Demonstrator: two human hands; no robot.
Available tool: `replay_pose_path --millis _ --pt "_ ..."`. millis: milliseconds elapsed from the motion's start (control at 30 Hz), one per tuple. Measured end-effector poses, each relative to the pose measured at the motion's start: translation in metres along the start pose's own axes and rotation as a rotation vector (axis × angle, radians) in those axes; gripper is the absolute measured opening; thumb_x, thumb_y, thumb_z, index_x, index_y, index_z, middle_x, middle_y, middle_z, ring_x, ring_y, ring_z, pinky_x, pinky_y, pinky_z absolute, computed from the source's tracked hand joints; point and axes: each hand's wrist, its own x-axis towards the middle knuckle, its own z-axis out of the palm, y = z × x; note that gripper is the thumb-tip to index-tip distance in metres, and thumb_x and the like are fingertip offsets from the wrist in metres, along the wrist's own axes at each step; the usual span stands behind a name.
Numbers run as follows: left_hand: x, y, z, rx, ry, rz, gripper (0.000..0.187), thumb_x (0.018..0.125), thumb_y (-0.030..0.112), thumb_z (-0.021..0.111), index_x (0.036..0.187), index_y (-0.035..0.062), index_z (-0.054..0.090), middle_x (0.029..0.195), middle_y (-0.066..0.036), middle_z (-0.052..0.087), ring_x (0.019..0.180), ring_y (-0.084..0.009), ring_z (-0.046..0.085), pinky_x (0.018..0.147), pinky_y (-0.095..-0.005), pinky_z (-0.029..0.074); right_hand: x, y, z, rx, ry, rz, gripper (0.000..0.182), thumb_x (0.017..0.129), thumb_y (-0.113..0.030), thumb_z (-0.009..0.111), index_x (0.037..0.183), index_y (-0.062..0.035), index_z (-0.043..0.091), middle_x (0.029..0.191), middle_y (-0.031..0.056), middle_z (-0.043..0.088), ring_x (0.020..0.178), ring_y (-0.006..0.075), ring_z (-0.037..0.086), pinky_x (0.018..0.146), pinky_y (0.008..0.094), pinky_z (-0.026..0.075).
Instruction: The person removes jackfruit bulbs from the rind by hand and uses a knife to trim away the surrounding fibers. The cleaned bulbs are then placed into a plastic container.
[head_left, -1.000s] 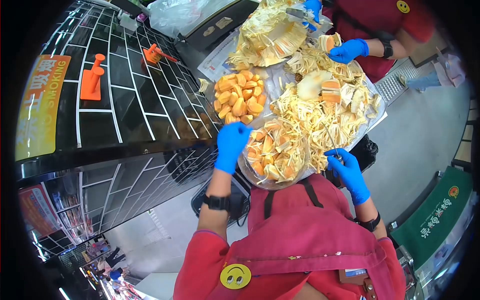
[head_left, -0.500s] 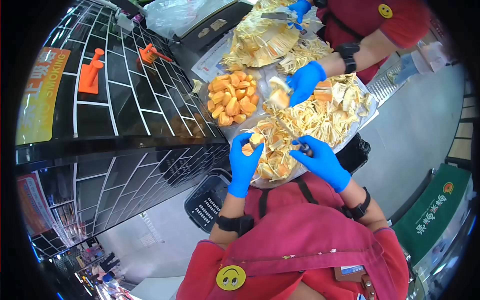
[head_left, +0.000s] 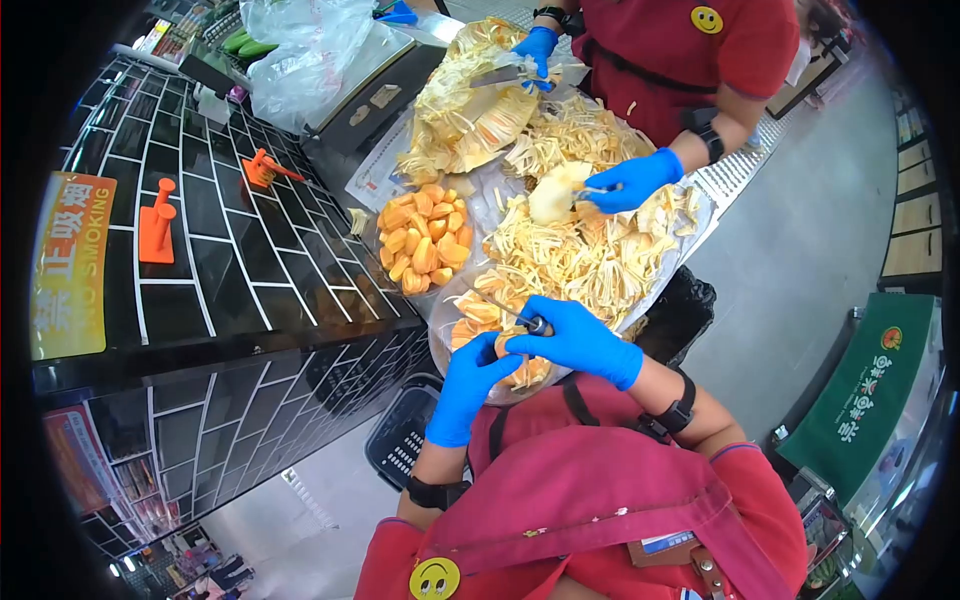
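Observation:
Close to my body, my left hand (head_left: 468, 388) is closed on a piece of orange jackfruit (head_left: 506, 346), mostly covered by my fingers. My right hand (head_left: 580, 345) grips the dark handle of a knife (head_left: 538, 326), its thin blade slanting up and left. Fingers of both hands meet at the jackfruit piece. Under them is a clear round bowl (head_left: 440, 335) with orange pods and pale shreds, partly hidden by my hands. Beyond it, a pile of peeled jackfruit pods (head_left: 425, 240) lies left of a heap of stringy scraps (head_left: 590, 255).
Across the table, a co-worker's gloved hand (head_left: 635, 182) holds a pale jackfruit piece (head_left: 553, 195); the other (head_left: 537, 50) has a knife (head_left: 497, 75) above a large jackfruit section (head_left: 460, 120). A tiled wall (head_left: 240, 250) runs along the left. A dark basket (head_left: 400, 430) stands below.
My right hand has moved left with the knife and now meets my left hand at the jackfruit piece. The co-worker's piece shows a broad pale face. The whole view has shifted.

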Motion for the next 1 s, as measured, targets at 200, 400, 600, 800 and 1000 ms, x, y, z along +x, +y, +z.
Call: replay_pose_path --millis 200,400,600,800,1000 --pt "0.001 0.003 0.011 -0.068 -0.049 -0.007 0.035 0.073 0.010 0.068 0.103 -0.0027 0.055 0.092 -0.005 0.060 0.084 -0.0118 0.056 0.074 -0.0237 0.045 -0.007 0.003 -0.014 0.168 -0.072 -0.064 0.025 0.076 -0.023 0.067 0.085 -0.0015 0.059 0.070 0.0072 0.060 0.066 0.0116 0.057 0.060 0.0264 0.044" --pt "0.002 -0.011 0.014 -0.493 -0.060 0.059 0.043 0.079 0.012 0.062 0.116 -0.0027 0.047 0.105 -0.010 0.056 0.096 -0.0168 0.055 0.083 -0.0263 0.044 -0.012 -0.001 -0.012 0.432 0.156 0.044 0.017 0.078 -0.015 0.064 0.090 -0.0025 0.063 0.070 -0.0004 0.058 0.064 0.0050 0.051 0.056 0.0198 0.041" --pt "0.008 -0.005 0.011 -1.088 -0.093 0.272 0.045 0.085 0.017 0.056 0.123 -0.0004 0.039 0.118 -0.016 0.049 0.108 -0.0286 0.050 0.092 -0.0378 0.043 -0.028 -0.006 -0.014 0.386 0.536 -0.086 0.012 0.079 -0.004 0.062 0.091 -0.0021 0.062 0.071 -0.0005 0.057 0.056 0.0039 0.049 0.051 0.0179 0.039" --pt "0.017 -0.015 -0.008 -0.506 0.056 0.269 0.052 0.075 0.021 0.068 0.118 0.0016 0.044 0.102 -0.010 0.055 0.096 -0.0213 0.055 0.086 -0.0363 0.045 -0.030 0.001 -0.053 -0.399 0.511 -0.222 0.035 0.070 -0.021 0.073 0.097 -0.0029 0.061 0.085 0.0059 0.059 0.062 0.0129 0.055 0.058 0.0231 0.043" --pt "0.011 0.001 0.021 0.160 0.045 0.257 0.051 0.057 0.010 0.081 0.100 0.0033 0.053 0.095 -0.004 0.057 0.090 -0.0121 0.053 0.078 -0.0261 0.044 -0.028 -0.001 -0.026 0.041 0.203 -0.153 0.046 0.062 -0.031 0.079 0.092 -0.0032 0.058 0.076 0.0070 0.058 0.067 0.0139 0.055 0.063 0.0272 0.043"
